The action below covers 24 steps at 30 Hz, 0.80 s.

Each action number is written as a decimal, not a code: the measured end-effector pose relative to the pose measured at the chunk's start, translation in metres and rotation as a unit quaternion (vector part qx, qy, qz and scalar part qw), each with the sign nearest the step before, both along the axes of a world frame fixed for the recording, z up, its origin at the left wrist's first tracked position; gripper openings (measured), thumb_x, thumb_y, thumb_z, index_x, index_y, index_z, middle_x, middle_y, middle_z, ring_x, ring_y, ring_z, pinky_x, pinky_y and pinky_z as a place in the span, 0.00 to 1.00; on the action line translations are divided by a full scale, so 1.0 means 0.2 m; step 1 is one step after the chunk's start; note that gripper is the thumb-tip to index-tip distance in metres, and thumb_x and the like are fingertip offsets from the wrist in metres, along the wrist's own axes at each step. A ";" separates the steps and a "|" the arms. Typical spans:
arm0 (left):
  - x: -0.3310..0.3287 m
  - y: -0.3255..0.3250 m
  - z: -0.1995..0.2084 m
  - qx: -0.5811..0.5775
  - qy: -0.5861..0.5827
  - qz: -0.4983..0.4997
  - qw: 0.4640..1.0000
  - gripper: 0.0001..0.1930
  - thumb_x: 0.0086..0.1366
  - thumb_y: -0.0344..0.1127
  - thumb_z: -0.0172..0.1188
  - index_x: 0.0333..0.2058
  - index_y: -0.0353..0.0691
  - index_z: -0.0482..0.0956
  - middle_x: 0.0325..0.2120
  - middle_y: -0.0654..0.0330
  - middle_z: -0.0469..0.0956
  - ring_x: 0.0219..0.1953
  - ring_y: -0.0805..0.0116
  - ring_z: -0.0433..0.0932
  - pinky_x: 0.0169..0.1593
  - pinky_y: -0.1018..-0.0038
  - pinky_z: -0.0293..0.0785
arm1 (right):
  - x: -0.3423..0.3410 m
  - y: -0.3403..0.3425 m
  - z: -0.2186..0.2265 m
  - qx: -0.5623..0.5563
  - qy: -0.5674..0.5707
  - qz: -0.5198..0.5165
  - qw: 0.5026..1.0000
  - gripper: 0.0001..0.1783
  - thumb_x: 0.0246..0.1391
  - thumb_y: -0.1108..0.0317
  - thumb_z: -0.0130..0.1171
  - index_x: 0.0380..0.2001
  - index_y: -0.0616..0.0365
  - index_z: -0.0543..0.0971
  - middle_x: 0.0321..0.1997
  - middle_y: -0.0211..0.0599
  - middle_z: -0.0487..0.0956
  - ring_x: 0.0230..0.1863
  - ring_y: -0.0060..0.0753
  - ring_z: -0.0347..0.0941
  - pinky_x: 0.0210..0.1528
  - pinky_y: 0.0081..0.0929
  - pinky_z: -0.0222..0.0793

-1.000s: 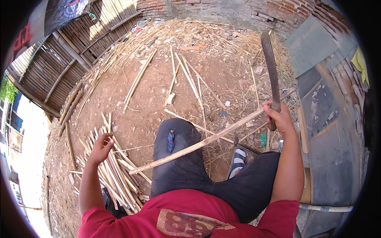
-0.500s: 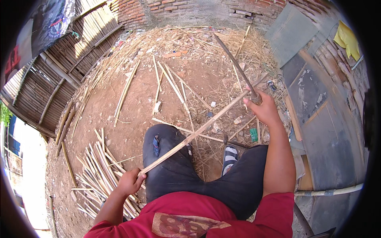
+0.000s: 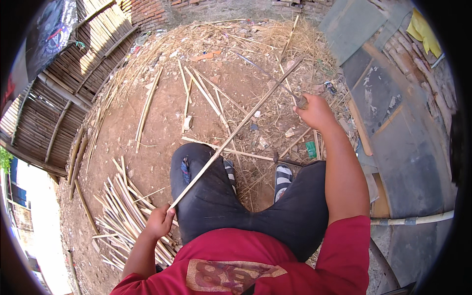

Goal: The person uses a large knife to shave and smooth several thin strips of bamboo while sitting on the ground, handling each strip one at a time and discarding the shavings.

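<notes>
My left hand point(image 3: 159, 222) is closed round the near end of a long bamboo strip point(image 3: 221, 149), beside my left thigh. From there the strip slants up and away to the right, over my left knee. In my closed right hand point(image 3: 317, 114) is the handle of a machete point(image 3: 268, 75), held ahead of my right knee. Its long thin blade points away to the left and crosses the strip near the strip's far end. Whether blade and strip touch there I cannot tell.
A pile of split bamboo strips point(image 3: 125, 216) lies on the ground at my left. More strips point(image 3: 149, 110) are scattered ahead on the dirt. Dark boards point(image 3: 378, 113) lean along the right side, a woven bamboo wall point(image 3: 73, 93) stands at left, and a brick wall point(image 3: 206, 10) behind.
The machete has swung down to the left, across the strip. The strip's far part has shifted left, away from my right hand, and now slants more steeply. Both hands keep their hold.
</notes>
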<state>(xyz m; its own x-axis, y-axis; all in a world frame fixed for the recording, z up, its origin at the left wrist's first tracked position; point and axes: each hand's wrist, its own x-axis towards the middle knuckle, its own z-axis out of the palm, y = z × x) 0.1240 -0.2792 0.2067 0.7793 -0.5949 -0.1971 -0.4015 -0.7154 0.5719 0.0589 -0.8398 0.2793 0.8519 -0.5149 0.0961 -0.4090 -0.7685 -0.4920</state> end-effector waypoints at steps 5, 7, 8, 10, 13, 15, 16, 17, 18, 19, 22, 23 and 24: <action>0.00 0.02 0.04 0.039 -0.044 -0.007 0.998 0.24 0.75 0.52 0.50 0.30 0.35 0.71 0.19 0.40 0.73 0.25 0.35 0.74 0.31 0.52 0.70 | 0.00 0.18 0.01 -0.103 0.057 0.104 0.988 0.17 0.52 0.59 0.68 0.42 0.56 0.83 0.35 0.50 0.83 0.42 0.55 0.82 0.44 0.46 0.76; -0.01 0.06 0.03 0.057 -0.076 0.005 0.996 0.23 0.75 0.51 0.51 0.30 0.35 0.71 0.19 0.40 0.73 0.26 0.33 0.75 0.31 0.50 0.69 | 0.02 0.35 0.10 -0.148 0.124 0.184 0.964 0.19 0.52 0.58 0.68 0.44 0.56 0.83 0.36 0.52 0.83 0.44 0.55 0.82 0.46 0.45 0.76; -0.01 0.07 0.00 0.060 -0.093 0.014 0.994 0.22 0.74 0.51 0.51 0.30 0.35 0.71 0.20 0.39 0.73 0.27 0.32 0.75 0.31 0.49 0.69 | 0.05 0.32 0.08 -0.088 0.116 0.158 0.977 0.19 0.52 0.59 0.68 0.45 0.56 0.83 0.37 0.51 0.84 0.45 0.55 0.82 0.47 0.45 0.76; -0.03 0.06 -0.07 0.054 -0.101 0.025 0.993 0.21 0.74 0.50 0.53 0.31 0.36 0.70 0.19 0.38 0.73 0.27 0.31 0.75 0.31 0.47 0.69 | 0.08 0.13 0.01 0.034 0.108 0.095 0.989 0.20 0.52 0.59 0.68 0.47 0.55 0.83 0.38 0.51 0.84 0.46 0.56 0.82 0.48 0.44 0.77; -0.02 -0.01 -0.06 0.051 -0.101 0.017 0.993 0.21 0.74 0.50 0.53 0.31 0.36 0.70 0.19 0.38 0.74 0.27 0.31 0.75 0.32 0.47 0.69 | 0.00 -0.22 -0.22 -0.063 -0.131 -0.060 0.988 0.20 0.51 0.59 0.70 0.44 0.58 0.83 0.33 0.53 0.83 0.40 0.55 0.82 0.45 0.44 0.76; -0.03 0.01 -0.02 0.066 -0.105 0.014 0.992 0.20 0.74 0.49 0.53 0.31 0.36 0.70 0.19 0.38 0.74 0.27 0.31 0.75 0.32 0.47 0.69 | 0.00 -0.10 -0.21 -0.031 -0.105 0.025 0.994 0.18 0.51 0.60 0.70 0.43 0.57 0.83 0.32 0.52 0.83 0.38 0.56 0.82 0.43 0.44 0.76; -0.03 0.02 -0.02 0.064 -0.108 0.017 0.992 0.20 0.73 0.49 0.53 0.32 0.36 0.70 0.20 0.38 0.74 0.27 0.31 0.75 0.31 0.46 0.69 | -0.01 -0.02 -0.18 -0.016 -0.090 0.066 0.994 0.18 0.51 0.60 0.70 0.42 0.56 0.83 0.31 0.52 0.83 0.37 0.56 0.82 0.42 0.45 0.76; -0.03 0.03 -0.02 0.066 -0.108 0.018 0.992 0.19 0.73 0.48 0.54 0.32 0.36 0.70 0.20 0.38 0.74 0.27 0.31 0.76 0.31 0.46 0.70 | -0.01 0.10 -0.13 -0.053 -0.031 0.116 0.991 0.18 0.50 0.60 0.70 0.42 0.56 0.83 0.31 0.52 0.82 0.37 0.57 0.81 0.42 0.45 0.76; -0.04 0.05 -0.03 0.069 -0.106 0.018 0.992 0.19 0.73 0.48 0.54 0.32 0.36 0.69 0.20 0.38 0.75 0.27 0.31 0.76 0.31 0.46 0.70 | 0.01 0.25 -0.04 -0.088 0.030 0.166 0.982 0.17 0.50 0.60 0.70 0.42 0.56 0.83 0.31 0.52 0.82 0.37 0.58 0.80 0.42 0.46 0.76; -0.05 0.06 -0.04 0.077 -0.108 0.024 0.991 0.19 0.73 0.48 0.54 0.32 0.36 0.69 0.20 0.38 0.75 0.27 0.31 0.76 0.31 0.46 0.70 | 0.02 0.33 0.02 -0.124 0.087 0.216 0.965 0.17 0.50 0.60 0.70 0.41 0.56 0.83 0.31 0.52 0.82 0.37 0.59 0.80 0.42 0.46 0.76; -0.08 0.05 -0.08 0.087 -0.122 0.049 0.987 0.18 0.72 0.47 0.55 0.33 0.37 0.69 0.20 0.39 0.76 0.27 0.31 0.77 0.32 0.46 0.71 | 0.03 0.38 0.11 -0.080 0.146 0.188 0.968 0.17 0.50 0.63 0.67 0.44 0.55 0.85 0.39 0.50 0.84 0.44 0.55 0.81 0.46 0.47 0.77; -0.09 0.03 -0.11 0.084 -0.132 0.053 0.986 0.18 0.72 0.47 0.56 0.33 0.37 0.69 0.20 0.39 0.76 0.27 0.32 0.77 0.32 0.45 0.71 | 0.03 0.27 0.04 -0.037 0.096 0.127 0.987 0.15 0.50 0.63 0.66 0.41 0.57 0.84 0.36 0.50 0.84 0.41 0.56 0.82 0.44 0.47 0.77; -0.08 0.00 -0.12 0.078 -0.143 0.059 0.985 0.18 0.72 0.47 0.56 0.33 0.37 0.69 0.20 0.40 0.77 0.27 0.32 0.77 0.32 0.45 0.71 | 0.02 0.19 0.05 -0.023 0.076 0.091 0.993 0.15 0.51 0.63 0.66 0.42 0.57 0.84 0.36 0.50 0.84 0.42 0.56 0.82 0.44 0.47 0.77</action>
<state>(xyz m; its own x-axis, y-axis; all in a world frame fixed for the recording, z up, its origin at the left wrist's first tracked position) 0.1075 -0.2794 0.1836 0.8783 -0.4763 -0.0408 -0.4389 -0.8373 0.3262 0.0635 -0.8013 0.2895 0.9368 -0.3492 -0.0202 -0.3281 -0.8571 -0.3972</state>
